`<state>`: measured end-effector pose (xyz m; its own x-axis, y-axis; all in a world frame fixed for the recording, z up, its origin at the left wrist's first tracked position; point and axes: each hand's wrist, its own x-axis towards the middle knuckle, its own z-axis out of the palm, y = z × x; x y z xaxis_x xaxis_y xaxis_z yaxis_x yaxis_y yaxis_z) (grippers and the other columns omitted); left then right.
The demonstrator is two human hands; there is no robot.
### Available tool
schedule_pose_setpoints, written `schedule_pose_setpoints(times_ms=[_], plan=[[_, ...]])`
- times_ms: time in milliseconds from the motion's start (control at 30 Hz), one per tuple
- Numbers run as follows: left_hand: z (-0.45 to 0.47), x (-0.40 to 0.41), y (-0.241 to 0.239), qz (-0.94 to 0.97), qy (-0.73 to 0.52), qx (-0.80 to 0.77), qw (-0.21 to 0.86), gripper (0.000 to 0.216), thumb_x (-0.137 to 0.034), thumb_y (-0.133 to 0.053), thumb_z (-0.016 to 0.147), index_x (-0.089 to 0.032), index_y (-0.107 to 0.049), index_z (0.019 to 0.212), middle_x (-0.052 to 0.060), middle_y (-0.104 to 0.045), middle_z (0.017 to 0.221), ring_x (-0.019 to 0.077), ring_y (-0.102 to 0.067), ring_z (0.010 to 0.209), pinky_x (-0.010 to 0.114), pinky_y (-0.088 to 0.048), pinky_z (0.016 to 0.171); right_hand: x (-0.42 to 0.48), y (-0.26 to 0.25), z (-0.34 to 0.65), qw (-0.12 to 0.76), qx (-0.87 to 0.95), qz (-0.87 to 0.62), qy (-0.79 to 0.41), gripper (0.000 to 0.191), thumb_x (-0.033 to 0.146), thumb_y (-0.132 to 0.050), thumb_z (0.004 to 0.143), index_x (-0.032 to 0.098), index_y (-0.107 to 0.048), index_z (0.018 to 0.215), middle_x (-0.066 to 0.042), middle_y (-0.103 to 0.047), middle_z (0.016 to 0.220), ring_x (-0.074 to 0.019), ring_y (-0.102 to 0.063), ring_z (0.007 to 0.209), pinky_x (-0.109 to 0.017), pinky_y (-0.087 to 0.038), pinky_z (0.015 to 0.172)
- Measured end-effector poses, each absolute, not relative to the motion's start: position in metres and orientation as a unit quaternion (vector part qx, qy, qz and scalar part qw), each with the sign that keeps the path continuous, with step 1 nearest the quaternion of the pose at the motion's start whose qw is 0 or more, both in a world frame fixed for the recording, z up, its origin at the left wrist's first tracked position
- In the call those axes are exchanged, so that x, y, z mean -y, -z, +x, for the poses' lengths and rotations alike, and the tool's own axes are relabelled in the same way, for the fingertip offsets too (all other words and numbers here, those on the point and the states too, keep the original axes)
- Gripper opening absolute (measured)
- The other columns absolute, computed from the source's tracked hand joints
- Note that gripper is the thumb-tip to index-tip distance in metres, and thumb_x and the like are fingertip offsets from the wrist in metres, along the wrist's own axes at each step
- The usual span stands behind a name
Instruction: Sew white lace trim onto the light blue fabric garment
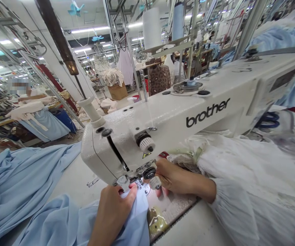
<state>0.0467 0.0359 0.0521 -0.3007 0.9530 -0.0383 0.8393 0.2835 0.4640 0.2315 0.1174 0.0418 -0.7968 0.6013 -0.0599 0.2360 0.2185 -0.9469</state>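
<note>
A white Brother sewing machine (178, 116) runs across the table. My left hand (114, 212) lies on light blue fabric (47, 218) right in front of the needle area, fingers pressed together pinching the cloth at the presser foot. My right hand (175, 177) reaches under the machine arm beside the needle; its fingers are curled, and what they touch is hidden by the machine head. A white sleeve (239, 212) covers my right forearm.
More blue fabric (14, 177) is heaped on the table at left. White cloth (239, 157) is piled behind my right arm. Blue-handled scissors (267, 120) lie at right. Thread cones (151, 27) stand behind the machine. Another person sits at far left.
</note>
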Motion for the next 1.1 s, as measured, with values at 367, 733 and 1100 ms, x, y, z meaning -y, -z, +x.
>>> schedule_pose_setpoints(times_ms=[367, 733, 1100], plan=[[0.039, -0.038, -0.047, 0.559, -0.122, -0.805, 0.154, 0.039, -0.048, -0.052, 0.075, -0.016, -0.071, 0.062, 0.002, -0.055, 0.043, 0.0204, -0.057, 0.050, 0.028, -0.031, 0.051, -0.120, -0.052, 0.231, 0.140, 0.804, -0.284, -0.504, 0.021, 0.034, -0.068, 0.084, 0.014, -0.068, 0.082, 0.004, -0.058, 0.052, -0.0091, -0.053, 0.045, -0.018, -0.039, 0.045], [0.033, -0.014, -0.063, 0.662, -0.111, -0.737, 0.070, 0.044, -0.063, -0.050, 0.079, -0.029, -0.075, 0.093, 0.003, -0.075, 0.097, 0.0250, -0.067, 0.081, 0.034, -0.047, 0.074, -0.113, -0.038, 0.227, 0.209, 0.891, -0.293, -0.275, 0.008, 0.014, -0.058, 0.080, 0.017, -0.063, 0.074, 0.000, -0.061, 0.067, -0.0133, -0.049, 0.062, -0.026, -0.032, 0.059], [0.037, 0.021, -0.052, 0.766, -0.191, -0.602, -0.121, 0.019, -0.042, -0.055, 0.092, -0.029, -0.067, 0.098, 0.002, -0.072, 0.102, 0.0271, -0.063, 0.107, 0.045, -0.047, 0.087, -0.099, -0.043, 0.250, 0.233, 0.906, -0.331, -0.125, 0.011, 0.014, -0.052, 0.093, 0.012, -0.063, 0.094, -0.008, -0.068, 0.088, -0.0178, -0.055, 0.070, -0.030, -0.021, 0.053]])
